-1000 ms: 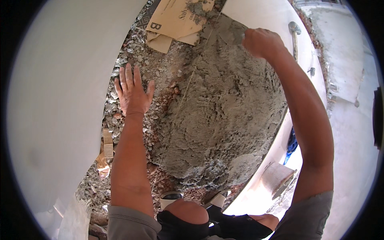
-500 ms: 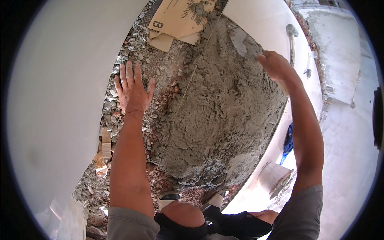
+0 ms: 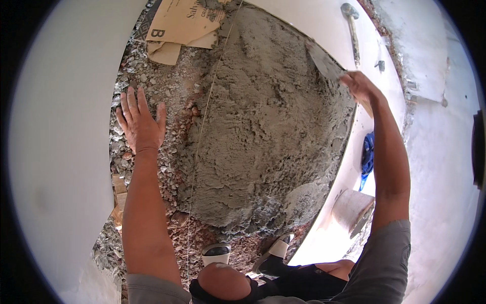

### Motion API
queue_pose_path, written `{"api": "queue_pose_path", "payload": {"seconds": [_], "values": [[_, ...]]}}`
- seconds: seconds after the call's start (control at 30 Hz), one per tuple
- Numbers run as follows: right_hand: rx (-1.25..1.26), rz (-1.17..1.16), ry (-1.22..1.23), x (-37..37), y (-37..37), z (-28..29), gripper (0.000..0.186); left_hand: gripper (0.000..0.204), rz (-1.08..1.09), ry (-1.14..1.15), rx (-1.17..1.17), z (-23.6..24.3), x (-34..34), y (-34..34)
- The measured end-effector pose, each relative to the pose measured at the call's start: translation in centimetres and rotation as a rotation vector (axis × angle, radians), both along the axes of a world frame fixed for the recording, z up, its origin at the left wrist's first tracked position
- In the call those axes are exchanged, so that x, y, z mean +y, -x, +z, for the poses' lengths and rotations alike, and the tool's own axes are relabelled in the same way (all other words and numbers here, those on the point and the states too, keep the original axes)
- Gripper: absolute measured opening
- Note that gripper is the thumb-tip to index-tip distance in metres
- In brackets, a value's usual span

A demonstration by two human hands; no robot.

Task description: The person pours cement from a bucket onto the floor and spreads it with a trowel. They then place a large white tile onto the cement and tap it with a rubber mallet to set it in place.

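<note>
My right hand [image 3: 360, 87] grips the handle of a trowel [image 3: 326, 65]. The trowel's grey blade lies along the far right edge of a bed of wet mortar [image 3: 268, 116], close to the pale tile beside it. Over on the left, my left hand [image 3: 140, 121] is spread flat with its fingers apart on the gravel [image 3: 172, 91], holding nothing. A thin string [image 3: 206, 109] runs lengthwise between the gravel and the mortar.
Torn cardboard [image 3: 185, 23] lies at the far left on the gravel. On the pale tile [image 3: 329, 20] at right rests a mallet [image 3: 353, 33]. A blue object [image 3: 367, 154] and a pale cylindrical container [image 3: 353, 210] are beside my right arm. A white wall [image 3: 61, 126] bounds the left.
The trowel's blade has come away from the mortar surface and shows more plainly at its right edge. My view has shifted to the right; my left hand stays spread on the gravel.
</note>
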State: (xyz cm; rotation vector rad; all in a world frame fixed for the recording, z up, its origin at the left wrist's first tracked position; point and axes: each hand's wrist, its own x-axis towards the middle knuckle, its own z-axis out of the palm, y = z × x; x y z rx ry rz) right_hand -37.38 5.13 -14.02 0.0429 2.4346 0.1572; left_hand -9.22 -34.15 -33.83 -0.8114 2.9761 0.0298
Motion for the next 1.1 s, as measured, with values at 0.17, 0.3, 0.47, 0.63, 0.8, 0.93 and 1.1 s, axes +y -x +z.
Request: {"api": "queue_pose_path", "payload": {"seconds": [0.17,0.3,0.47,0.63,0.8,0.93,1.1], "values": [[0.068,-0.229,0.040,1.9,-3.3,0.3,0.039,0.066,0.000,-0.011,0.041,-0.1,0.0,0.0],[0.075,-0.031,0.249,-3.7,-3.2,-2.2,0.042,0.067,-0.008,-0.006,0.066,-0.3,0.0,-0.1],[0.369,0.298,0.110,-9.6,-2.6,-5.0,0.041,0.066,-0.020,0.014,0.093,-0.7,0.0,-0.2],[0.696,0.487,0.024,-11.4,-3.6,-7.9,0.028,0.066,-0.028,0.031,0.112,-0.8,-0.1,-0.2],[0.621,0.695,0.152,-7.0,-7.7,-10.1,0.020,0.066,-0.020,0.042,0.079,-0.6,0.0,-0.2],[0.390,0.641,0.098,-3.6,-14.3,-7.9,0.021,0.066,0.007,0.037,0.013,-0.4,0.1,0.1],[0.145,0.209,0.240,-5.8,-16.8,-3.1,0.035,0.067,0.049,0.034,-0.103,0.2,0.4,0.4]]}}
